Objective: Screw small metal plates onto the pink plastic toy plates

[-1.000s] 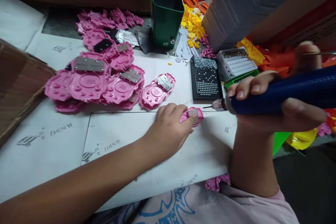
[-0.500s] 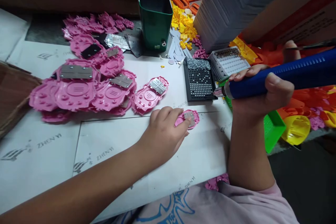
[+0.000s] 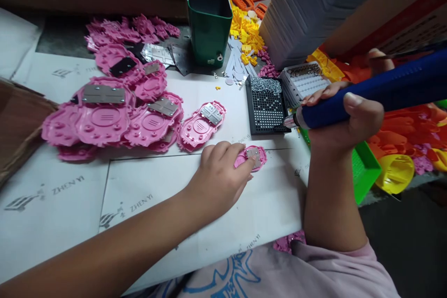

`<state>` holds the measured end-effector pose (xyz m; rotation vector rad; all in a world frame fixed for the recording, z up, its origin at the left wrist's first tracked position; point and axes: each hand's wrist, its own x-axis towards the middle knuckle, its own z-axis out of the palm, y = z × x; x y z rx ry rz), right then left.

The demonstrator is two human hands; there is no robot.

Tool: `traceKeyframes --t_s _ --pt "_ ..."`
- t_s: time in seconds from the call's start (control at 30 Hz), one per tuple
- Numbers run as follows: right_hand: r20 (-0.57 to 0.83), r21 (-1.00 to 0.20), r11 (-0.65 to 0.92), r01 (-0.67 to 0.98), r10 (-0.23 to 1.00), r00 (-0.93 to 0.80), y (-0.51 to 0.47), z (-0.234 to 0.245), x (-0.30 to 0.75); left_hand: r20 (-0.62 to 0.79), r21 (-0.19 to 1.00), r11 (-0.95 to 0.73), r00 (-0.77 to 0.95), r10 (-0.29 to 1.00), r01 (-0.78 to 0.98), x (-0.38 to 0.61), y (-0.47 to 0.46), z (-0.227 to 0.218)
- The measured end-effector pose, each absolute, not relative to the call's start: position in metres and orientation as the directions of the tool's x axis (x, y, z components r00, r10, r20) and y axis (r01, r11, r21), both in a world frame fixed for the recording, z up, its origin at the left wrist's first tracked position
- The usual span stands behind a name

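On the white board, my left hand (image 3: 223, 177) is closed on a pink plastic shell (image 3: 260, 158) and presses a small metal plate (image 3: 254, 157) onto it with the thumb. My right hand (image 3: 363, 116) grips a blue electric screwdriver (image 3: 324, 109), its tip at the near right corner of a black screw tray (image 3: 268, 114). Rows of small silver screws sit in that tray's holes, with loose ones heaped at its far end. Just left of the tray lies another pink shell (image 3: 199, 130) bearing a metal plate.
Stacked pink shells (image 3: 104, 123) with metal plates lie at left beside a cardboard box (image 3: 21, 125). Behind stand a green bin (image 3: 209, 32) and a tall stack of pale sheets (image 3: 307, 14). A green tray (image 3: 365, 172) and orange parts (image 3: 394, 139) are at right.
The view has shifted slightly. The screwdriver's rear end has swung up a little, its tip staying at the screw tray. My left hand keeps its hold on the shell.
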<state>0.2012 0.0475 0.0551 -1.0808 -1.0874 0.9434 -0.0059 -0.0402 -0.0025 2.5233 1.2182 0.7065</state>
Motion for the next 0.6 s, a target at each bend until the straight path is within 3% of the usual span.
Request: traceKeyframes --t_s 0.07,0.1,0.3,0.43,0.6 --pt "0.381 -0.901 0.426 -0.075 0.863 0.331 0.047 0.057 0.198 0.313 0.422 -0.614 0.529 0.789 0.667 -0.006 -0.04 -0.002" --pt "0.404 -0.886 0.456 -0.083 0.848 0.344 0.046 0.058 0.198 0.31 0.424 -0.611 0.526 0.792 0.669 -0.006 -0.04 -0.002" --pt "0.358 -0.912 0.397 -0.097 0.891 0.279 0.027 0.082 0.202 0.297 0.44 -0.57 0.486 0.822 0.694 -0.005 -0.04 -0.001" --pt "0.366 -0.896 0.365 -0.252 0.93 0.043 0.019 0.084 0.194 0.283 0.445 -0.543 0.464 0.84 0.712 -0.006 -0.041 0.0" --pt "0.42 -0.869 0.334 -0.365 0.887 -0.19 0.024 0.067 0.178 0.297 0.441 -0.537 0.447 0.844 0.72 -0.007 -0.041 0.002"
